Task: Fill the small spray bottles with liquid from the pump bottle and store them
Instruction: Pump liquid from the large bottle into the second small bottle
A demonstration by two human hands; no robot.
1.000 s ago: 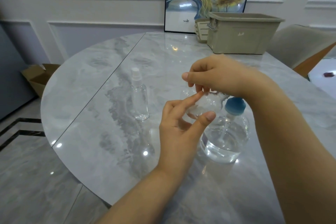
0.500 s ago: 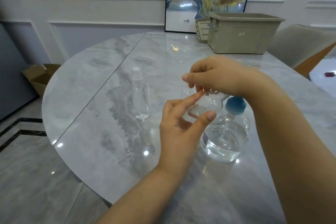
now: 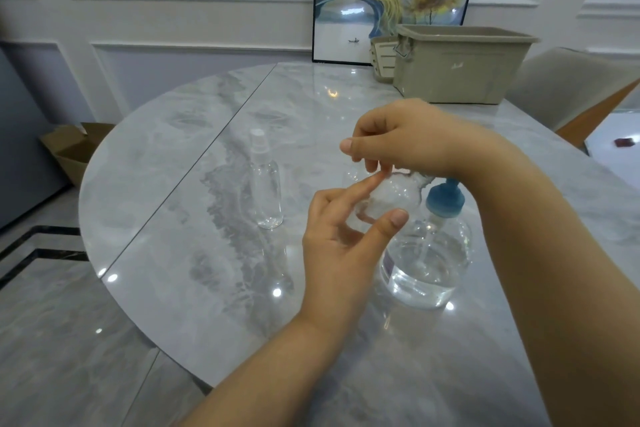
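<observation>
Above the middle of the marble tabletop (image 3: 180, 218), the left hand (image 3: 341, 246) holds a small clear spray bottle (image 3: 388, 198) between its thumb and curled fingers, the index finger stretched up along the glass. The right hand (image 3: 401, 139) sits directly over it, fingers bent and pinching at the bottle's top; what they grip there is hidden. Just right of the hands stands the pump bottle (image 3: 429, 256) with a blue head, partly filled with clear liquid. A second spray bottle (image 3: 265, 187), capped in white, stands upright to the left, apart from the hands. A beige storage bin (image 3: 457, 66) sits at the far right of the tabletop.
</observation>
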